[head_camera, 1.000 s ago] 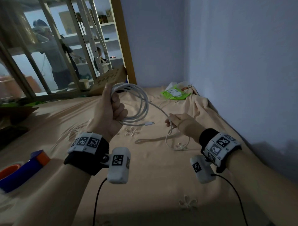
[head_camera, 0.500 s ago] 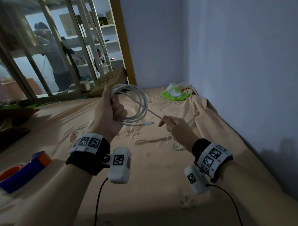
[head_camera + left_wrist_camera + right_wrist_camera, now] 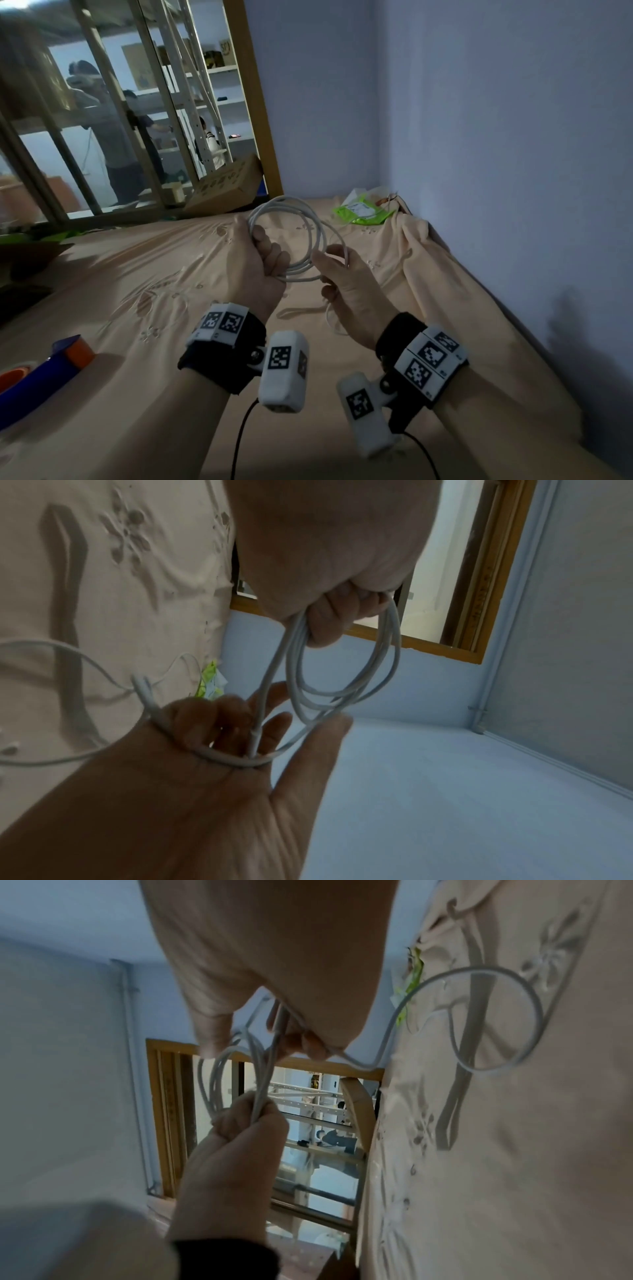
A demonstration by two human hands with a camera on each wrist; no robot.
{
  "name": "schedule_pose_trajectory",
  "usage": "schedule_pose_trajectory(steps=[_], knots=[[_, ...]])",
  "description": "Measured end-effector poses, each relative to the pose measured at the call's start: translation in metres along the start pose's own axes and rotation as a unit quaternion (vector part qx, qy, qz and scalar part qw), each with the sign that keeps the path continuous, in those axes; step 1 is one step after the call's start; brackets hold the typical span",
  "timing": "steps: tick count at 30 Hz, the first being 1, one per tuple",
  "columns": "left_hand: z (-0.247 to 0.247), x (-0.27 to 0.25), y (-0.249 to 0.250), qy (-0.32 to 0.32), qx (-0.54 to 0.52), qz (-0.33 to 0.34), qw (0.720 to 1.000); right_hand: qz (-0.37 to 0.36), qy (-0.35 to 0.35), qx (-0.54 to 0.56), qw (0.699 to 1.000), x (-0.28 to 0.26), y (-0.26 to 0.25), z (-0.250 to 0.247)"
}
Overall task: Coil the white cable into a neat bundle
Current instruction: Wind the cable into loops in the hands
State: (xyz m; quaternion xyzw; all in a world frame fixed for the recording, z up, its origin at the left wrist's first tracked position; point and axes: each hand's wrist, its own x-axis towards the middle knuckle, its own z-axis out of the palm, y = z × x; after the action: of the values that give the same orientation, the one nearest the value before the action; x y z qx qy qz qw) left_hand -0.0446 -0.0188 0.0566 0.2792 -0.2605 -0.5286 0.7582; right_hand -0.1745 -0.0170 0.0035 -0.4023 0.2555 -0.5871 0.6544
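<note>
Closing in from the right since a second ago, the right hand now pinches the white cable just beside the left hand, whose fist grips the coil above the bedsheet.

Your head cam looks forward and down over the bed; both wrist cams sit close, looking along the palms. All three share the cable coil.

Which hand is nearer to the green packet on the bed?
Right. The right hand is below the green packet, on its side of the bed; the left hand grips the white cable coil farther left.
</note>
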Motion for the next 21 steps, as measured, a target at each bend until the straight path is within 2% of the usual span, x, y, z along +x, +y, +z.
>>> schedule_pose_trajectory(steps=[3,7,9,14,21], knots=[[0.007,-0.004,-0.008,-0.001,-0.020,-0.008,1.000,-0.007,0.057,0.047,0.997,0.001,0.003,0.004],[0.015,-0.007,-0.014,0.015,-0.040,-0.008,0.999,-0.003,0.087,0.124,0.988,0.004,0.000,0.005],[0.016,-0.006,-0.014,0.016,-0.043,-0.006,0.999,0.003,0.075,0.134,0.988,0.004,0.000,0.002],[0.011,-0.004,-0.012,-0.001,-0.032,-0.003,0.999,0.045,-0.030,0.029,0.998,-0.001,-0.002,-0.013],[-0.006,0.004,-0.007,-0.007,-0.028,0.004,1.000,0.091,-0.038,0.030,0.995,0.003,0.007,-0.016]])
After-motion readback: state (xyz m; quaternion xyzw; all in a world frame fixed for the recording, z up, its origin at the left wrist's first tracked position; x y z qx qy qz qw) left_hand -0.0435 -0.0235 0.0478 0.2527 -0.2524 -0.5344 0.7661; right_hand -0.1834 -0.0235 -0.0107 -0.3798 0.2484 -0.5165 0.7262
